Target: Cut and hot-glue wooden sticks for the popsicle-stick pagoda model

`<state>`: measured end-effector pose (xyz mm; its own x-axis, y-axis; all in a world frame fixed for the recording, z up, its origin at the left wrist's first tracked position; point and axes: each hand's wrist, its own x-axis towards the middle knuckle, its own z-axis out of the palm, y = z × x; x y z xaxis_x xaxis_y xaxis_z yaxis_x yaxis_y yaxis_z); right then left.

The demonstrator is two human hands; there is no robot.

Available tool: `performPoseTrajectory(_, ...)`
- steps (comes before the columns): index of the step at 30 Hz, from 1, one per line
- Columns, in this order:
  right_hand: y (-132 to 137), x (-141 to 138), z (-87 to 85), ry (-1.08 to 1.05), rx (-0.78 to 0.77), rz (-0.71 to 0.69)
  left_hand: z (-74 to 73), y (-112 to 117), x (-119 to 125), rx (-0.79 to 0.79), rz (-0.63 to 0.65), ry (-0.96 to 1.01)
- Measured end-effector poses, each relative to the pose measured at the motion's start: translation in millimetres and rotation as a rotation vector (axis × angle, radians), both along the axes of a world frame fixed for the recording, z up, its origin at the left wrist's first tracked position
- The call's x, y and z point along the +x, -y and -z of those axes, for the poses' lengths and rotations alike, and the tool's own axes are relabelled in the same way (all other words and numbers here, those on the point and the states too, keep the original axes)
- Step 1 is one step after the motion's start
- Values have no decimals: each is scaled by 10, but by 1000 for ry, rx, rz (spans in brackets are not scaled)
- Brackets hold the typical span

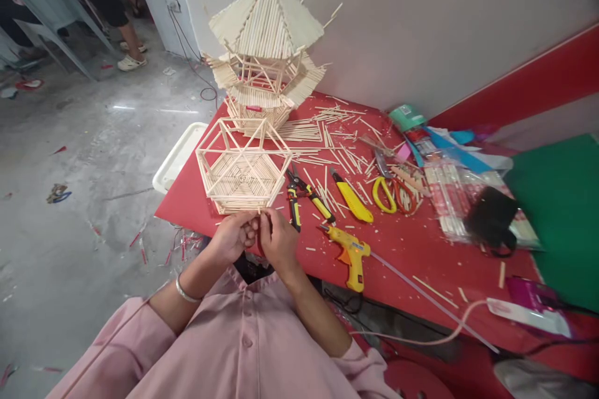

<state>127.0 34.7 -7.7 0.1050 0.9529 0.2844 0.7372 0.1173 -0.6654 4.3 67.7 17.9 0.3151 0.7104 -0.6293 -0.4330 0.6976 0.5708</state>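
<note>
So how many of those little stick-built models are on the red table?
2. A tall roofed tower stands at the far corner of the table, by the wall; an open hexagonal frame sits right in front of it. Nothing seems to hide another.

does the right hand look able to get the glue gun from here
Probably yes: the glue gun lies just right of the right hand with only bare table between, though its fingers are pinched against the left hand.
</note>
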Motion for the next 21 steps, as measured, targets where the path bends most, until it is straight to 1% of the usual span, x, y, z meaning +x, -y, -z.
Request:
performPoseTrajectory(7, 0, -4, -4, -21, 1, -2, -27, 2, 8, -13, 0, -10)
performPoseTrajectory(16, 0, 3, -6, -21, 2, -5, 32, 0, -11, -8, 13, -1)
performPoseTrajectory(21, -6, 1, 19, -12, 8, 3, 27, 8, -6, 4, -1, -3)
